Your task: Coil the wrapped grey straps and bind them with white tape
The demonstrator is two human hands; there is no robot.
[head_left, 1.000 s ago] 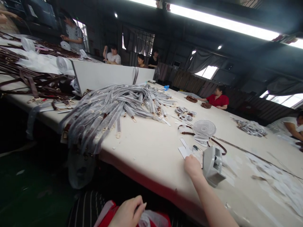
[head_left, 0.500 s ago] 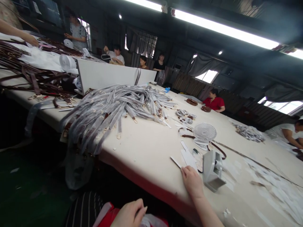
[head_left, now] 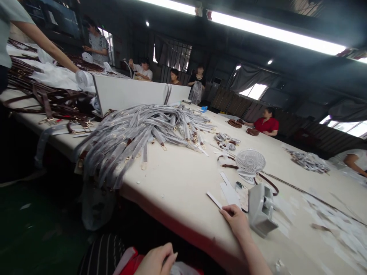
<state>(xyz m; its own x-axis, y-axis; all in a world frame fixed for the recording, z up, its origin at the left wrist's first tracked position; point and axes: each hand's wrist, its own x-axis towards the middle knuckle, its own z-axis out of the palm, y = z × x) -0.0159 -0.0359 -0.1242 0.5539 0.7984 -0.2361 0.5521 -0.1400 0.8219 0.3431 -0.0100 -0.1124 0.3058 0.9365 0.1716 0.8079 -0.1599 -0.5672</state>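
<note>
White paper strips (head_left: 226, 193) lie flat on the cream table (head_left: 177, 183), just left of a grey tape dispenser (head_left: 260, 208) and near a small white desk fan (head_left: 250, 162). My right hand (head_left: 236, 219) rests on the table with its fingertips (head_left: 225, 212) touching the near end of one narrow strip; the fingers are loosely spread, pressing and not pinching anything. My left hand (head_left: 156, 259) sits low by my lap, curled over a red and clear plastic bag (head_left: 183, 267); I cannot tell whether it truly grips the bag.

Farther left, a big heap of grey wrapped straps (head_left: 137, 133) spills over the table edge, and brown leather straps (head_left: 43, 101) pile up beyond it. A co-worker's arm (head_left: 48, 47) reaches in at far left, and another person in a red shirt (head_left: 266, 124) sits at the far side.

My judgement of the risks: the strip is thin and flat, so fingertips pressing could slide it toward the table edge. The dispenser sits just beside my wrist, so a careless sweep might knock it.
</note>
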